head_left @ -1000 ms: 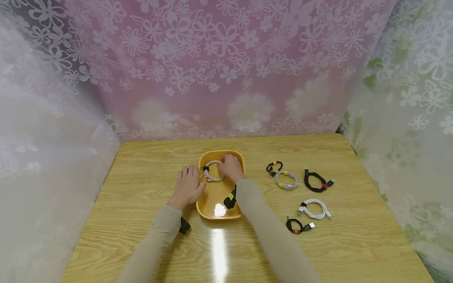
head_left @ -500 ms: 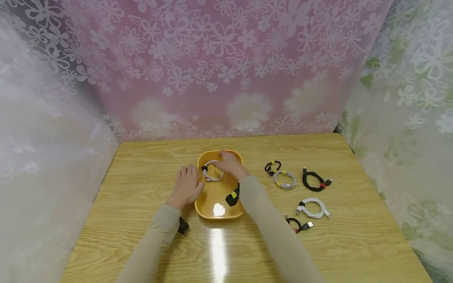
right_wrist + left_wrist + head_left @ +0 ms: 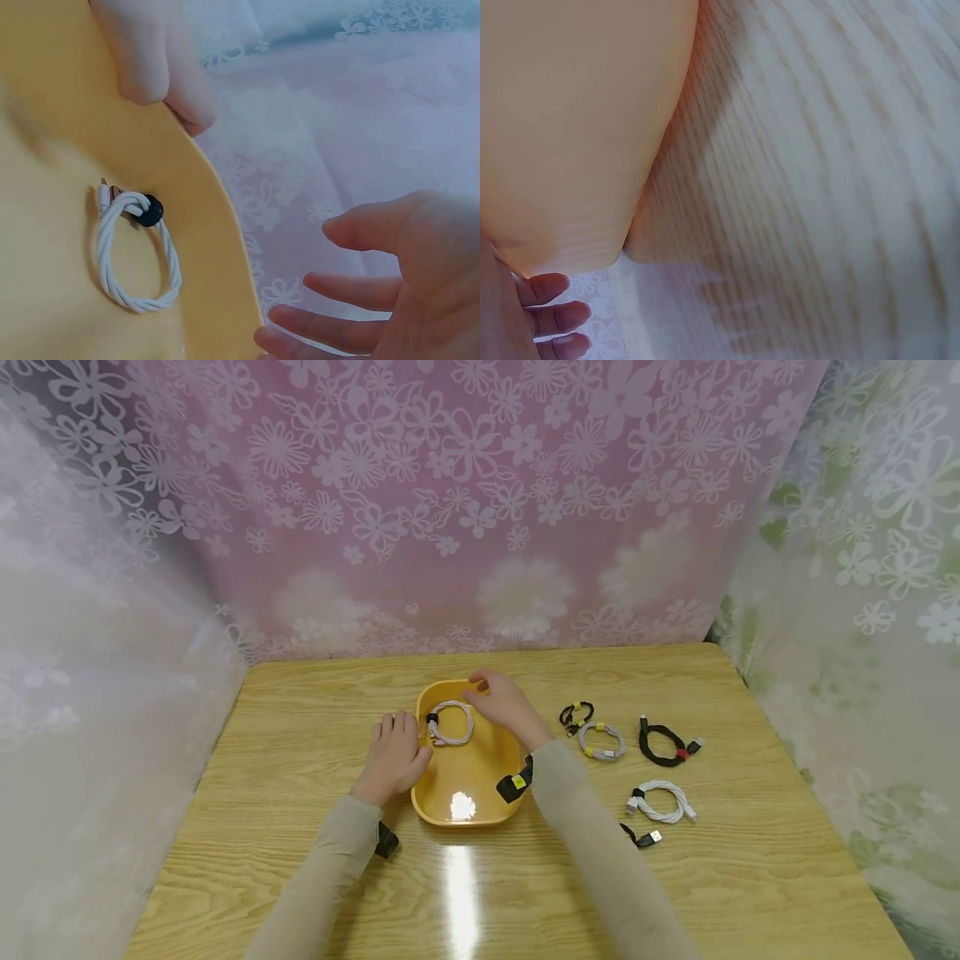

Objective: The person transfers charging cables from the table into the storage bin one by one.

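A white cable (image 3: 452, 723), coiled and tied with a black strap, lies inside the yellow plastic bin (image 3: 465, 818), near its far left corner. My left hand (image 3: 392, 758) holds the bin's left wall; the right wrist view shows its thumb (image 3: 144, 82) on the inside and a finger over the rim. My right hand (image 3: 504, 700) is above the bin's far right part, apart from the coil. Its fingers (image 3: 337, 330) are spread and loosely bent, with nothing between them.
Right of the bin lie a small black cable (image 3: 576, 717), a grey cable (image 3: 602, 743), a black cable with a red tie (image 3: 663, 747), a twisted white cable (image 3: 663, 802) and another black cable (image 3: 641, 839), partly behind the right sleeve. Patterned curtains (image 3: 480, 527) surround the wooden table (image 3: 300, 710).
My right hand has let go of the white cable and moved right and up, away from it. The cable stays in the bin. My left hand has stayed at the rim.
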A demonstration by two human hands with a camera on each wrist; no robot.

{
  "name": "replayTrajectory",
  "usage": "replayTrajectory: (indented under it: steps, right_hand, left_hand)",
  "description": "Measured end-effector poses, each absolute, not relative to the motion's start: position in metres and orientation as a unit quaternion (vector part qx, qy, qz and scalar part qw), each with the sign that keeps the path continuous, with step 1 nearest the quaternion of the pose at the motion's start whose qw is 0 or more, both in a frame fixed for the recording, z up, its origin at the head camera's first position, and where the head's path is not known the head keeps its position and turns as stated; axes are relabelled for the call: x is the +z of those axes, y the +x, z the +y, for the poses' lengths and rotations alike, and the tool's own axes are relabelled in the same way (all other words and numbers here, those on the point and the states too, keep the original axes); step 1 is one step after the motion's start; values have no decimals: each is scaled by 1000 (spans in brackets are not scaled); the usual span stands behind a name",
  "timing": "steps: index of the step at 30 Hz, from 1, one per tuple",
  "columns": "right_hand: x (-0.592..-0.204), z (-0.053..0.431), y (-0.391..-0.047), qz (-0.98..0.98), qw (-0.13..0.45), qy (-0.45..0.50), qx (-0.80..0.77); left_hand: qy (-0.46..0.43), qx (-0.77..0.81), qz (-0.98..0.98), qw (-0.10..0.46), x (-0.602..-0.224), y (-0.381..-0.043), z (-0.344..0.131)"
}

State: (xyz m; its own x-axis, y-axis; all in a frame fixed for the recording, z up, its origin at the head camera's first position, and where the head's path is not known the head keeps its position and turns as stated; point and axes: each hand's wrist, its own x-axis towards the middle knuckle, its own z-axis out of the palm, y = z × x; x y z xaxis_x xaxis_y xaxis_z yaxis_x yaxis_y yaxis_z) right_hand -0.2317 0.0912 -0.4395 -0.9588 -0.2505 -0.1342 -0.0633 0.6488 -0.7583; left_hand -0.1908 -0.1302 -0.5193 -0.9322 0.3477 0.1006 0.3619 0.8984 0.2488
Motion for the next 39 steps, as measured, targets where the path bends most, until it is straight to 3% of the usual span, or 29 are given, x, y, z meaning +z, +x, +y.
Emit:
replayTrajectory:
  steps: [25, 39]
  right_hand:
    - [-436, 171, -208, 911, 20, -40, -410]
    - [-492, 250, -196, 942, -47, 28, -331]
  left_hand:
    - [-184, -142, -972, 36, -520, -190, -130]
    - [-185, -141, -972, 44, -521, -190, -130]
